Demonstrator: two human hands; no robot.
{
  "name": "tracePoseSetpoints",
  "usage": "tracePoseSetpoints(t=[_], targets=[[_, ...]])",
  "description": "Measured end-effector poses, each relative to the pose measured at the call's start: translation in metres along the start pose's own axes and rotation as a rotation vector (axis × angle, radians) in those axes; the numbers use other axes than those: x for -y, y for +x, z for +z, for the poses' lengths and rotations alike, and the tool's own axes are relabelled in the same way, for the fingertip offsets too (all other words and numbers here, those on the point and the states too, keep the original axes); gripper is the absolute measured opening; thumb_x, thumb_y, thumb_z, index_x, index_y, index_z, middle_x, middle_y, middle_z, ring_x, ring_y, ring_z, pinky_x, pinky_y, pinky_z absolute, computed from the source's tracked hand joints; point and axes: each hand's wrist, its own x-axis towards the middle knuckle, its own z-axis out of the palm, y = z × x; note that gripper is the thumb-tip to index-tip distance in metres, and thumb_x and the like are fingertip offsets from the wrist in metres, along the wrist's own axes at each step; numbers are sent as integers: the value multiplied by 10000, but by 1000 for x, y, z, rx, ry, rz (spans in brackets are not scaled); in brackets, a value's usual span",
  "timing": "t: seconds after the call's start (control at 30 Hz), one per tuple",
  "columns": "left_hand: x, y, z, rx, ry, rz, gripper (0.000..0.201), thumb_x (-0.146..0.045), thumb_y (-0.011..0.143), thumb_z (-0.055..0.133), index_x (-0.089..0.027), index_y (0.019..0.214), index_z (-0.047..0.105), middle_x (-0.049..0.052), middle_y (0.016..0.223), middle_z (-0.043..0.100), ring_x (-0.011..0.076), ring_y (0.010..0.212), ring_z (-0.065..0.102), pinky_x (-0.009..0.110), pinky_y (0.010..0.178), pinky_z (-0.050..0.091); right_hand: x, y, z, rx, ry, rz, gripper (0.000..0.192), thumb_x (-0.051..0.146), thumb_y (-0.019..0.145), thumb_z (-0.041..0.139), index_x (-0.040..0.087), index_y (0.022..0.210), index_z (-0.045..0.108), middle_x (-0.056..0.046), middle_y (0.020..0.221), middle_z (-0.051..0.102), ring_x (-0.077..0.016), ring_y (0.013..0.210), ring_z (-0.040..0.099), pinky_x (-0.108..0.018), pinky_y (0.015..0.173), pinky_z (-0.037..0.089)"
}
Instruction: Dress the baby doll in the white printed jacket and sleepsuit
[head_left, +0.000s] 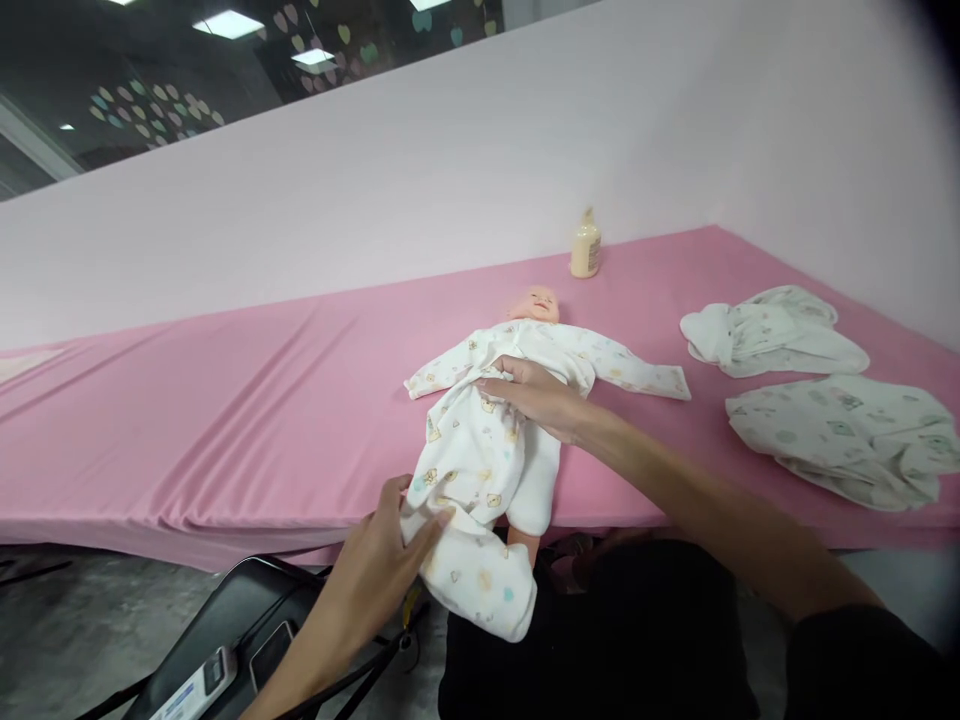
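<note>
Cream bottle [586,246] behind dressed doll [495,420].

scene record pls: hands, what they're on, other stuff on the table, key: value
surface: pink-covered table
doll: baby doll on its back, in a white printed sleepsuit
left hand: pinching the sleepsuit's leg at the table edge
right hand: flat on the doll's chest
bottle: cream bottle upright by the wall, beyond the doll's head
spare clothes: two white garments, apart from the doll
below table: black chair, phone on it
</note>
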Motion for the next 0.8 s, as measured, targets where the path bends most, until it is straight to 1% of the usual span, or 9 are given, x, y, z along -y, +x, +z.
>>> tracePoseSetpoints(t=[0.07, 0.13, 0.27, 0.37, 0.43, 0.5, 0.67, 0.73, 0.8], targets=[[3, -1, 0, 32, 103, 8, 482, -557, 895, 477, -191, 1209, 485, 126, 1004, 683, 347, 961, 663, 399, 760, 514, -1, -1, -2, 9, 5, -20, 304, 494, 811, 687, 216, 876, 582, 25, 763, 569, -92, 627, 532, -187, 490, 401], [7, -3, -12, 111, 74, 56, 445, -513, 899, 497, -205, 1220, 509, 110, 1022, 686, 321, 968, 661, 374, 795, 512, -2, -2, -5, 27, 11, -15, 306, 492, 806, 696, 215, 884, 592, 21, 786, 575, -96, 658, 539, -188, 510, 406], [4, -12, -53, 305, -279, 109, 510, -422, 845, 651, -259, 1308, 513, 92, 1271, 614, 268, 1126, 601, 308, 905, 515, -1, -2, -13, 81, 37, 19, 308, 469, 793, 728, 205, 857, 584, 37, 741, 548, -79, 612, 506, -185, 491, 374], [-8, -17, -70, 298, -572, -11, 568, -402, 843, 670, -305, 1365, 467, 77, 1304, 592, 262, 1108, 603, 314, 865, 535, 3, -3, -19, 131, 132, 57, 292, 403, 769, 774, 192, 848, 589, 49, 719, 545, -56, 575, 462, -172, 479, 346], [-13, -16, -67, 298, -704, -84, 582, -393, 846, 673, -315, 1379, 452, 76, 1302, 595, 251, 1048, 627, 316, 829, 539, 4, -5, -21, 191, 240, 98, 282, 402, 786, 763, 178, 853, 605, 38, 731, 570, -57, 580, 480, -177, 497, 374], [-13, -13, -56, 386, -752, -101, 541, -377, 861, 666, -303, 1363, 479, 80, 1317, 593, 240, 1050, 634, 321, 859, 527, 4, -7, -22, 265, 325, 121, 287, 431, 832, 714, 158, 853, 625, 12, 746, 606, -73, 602, 527, -195, 530, 421], [-2, -1, -23, 610, -755, 53, 465, -342, 902, 638, -241, 1346, 546, 106, 1328, 601, 259, 1211, 567, 379, 1017, 456, 1, -10, -16, 384, 410, 121, 205, 328, 848, 704, 131, 831, 649, 1, 746, 635, -76, 635, 586, -185, 574, 465], [-7, 4, -12, 569, -824, 45, 481, -348, 910, 630, -220, 1364, 541, 117, 1317, 612, 267, 1229, 558, 385, 1028, 452, 1, -9, -11, 421, 411, 137, 151, 264, 832, 702, 128, 886, 669, -10, 784, 658, -82, 666, 609, -182, 593, 479], [-17, 8, -2, 459, -958, -8, 494, -369, 920, 614, -189, 1374, 537, 134, 1280, 635, 275, 1204, 579, 380, 1010, 467, 3, -7, -7, 455, 412, 149, 136, 203, 824, 662, 123, 932, 683, -34, 835, 686, -104, 729, 637, -195, 638, 506]])
